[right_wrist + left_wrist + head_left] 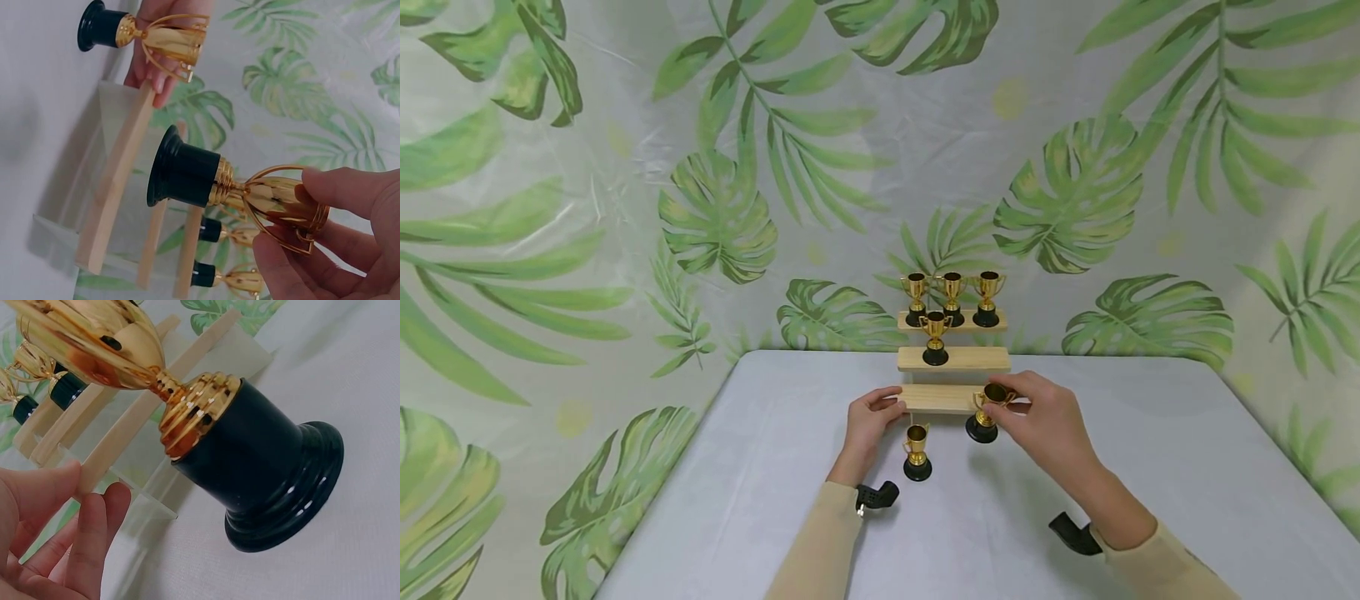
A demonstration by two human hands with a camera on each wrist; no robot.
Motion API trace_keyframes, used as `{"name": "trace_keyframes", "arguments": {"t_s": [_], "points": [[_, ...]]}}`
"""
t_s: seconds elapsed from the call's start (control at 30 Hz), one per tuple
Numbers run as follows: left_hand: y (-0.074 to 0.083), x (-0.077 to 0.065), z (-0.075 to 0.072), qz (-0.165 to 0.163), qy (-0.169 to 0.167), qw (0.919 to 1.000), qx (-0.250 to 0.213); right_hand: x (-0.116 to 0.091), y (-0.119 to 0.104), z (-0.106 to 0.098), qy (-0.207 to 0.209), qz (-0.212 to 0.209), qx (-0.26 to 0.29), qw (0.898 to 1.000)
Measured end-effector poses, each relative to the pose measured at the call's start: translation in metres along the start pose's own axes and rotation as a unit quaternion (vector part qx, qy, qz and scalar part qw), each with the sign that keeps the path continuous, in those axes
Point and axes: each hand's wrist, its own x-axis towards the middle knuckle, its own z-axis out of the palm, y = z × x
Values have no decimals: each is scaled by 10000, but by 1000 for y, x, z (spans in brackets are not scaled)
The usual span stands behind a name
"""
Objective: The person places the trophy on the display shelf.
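My right hand (1051, 421) pinches a small gold trophy (982, 427) with a black base by its cup, in front of the right end of a three-tier wooden display stand. In the right wrist view, the thumb and fingers grip the cup's rim and handle. My left hand (867, 423) holds the left end of the lowest wooden shelf (934, 398) between thumb and fingers, as the left wrist view also shows. A second trophy (917, 463) stands upright on the table near the left hand; it looms large in the left wrist view (256, 450).
Three trophies line the top shelf (951, 322), and one trophy (936, 340) stands left of centre on the middle shelf (981, 359). Translucent side panels (156, 503) support the boards. Behind the white-covered table (790, 467) hangs a leaf-patterned sheet (865, 167).
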Motion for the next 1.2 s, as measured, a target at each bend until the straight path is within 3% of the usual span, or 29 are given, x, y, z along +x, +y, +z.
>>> {"name": "trace_keyframes", "arguments": {"t_s": [1.2], "points": [[-1, -1, -3, -66, -110, 9999, -54, 30, 4, -5, 58, 155, -123, 9998]]}}
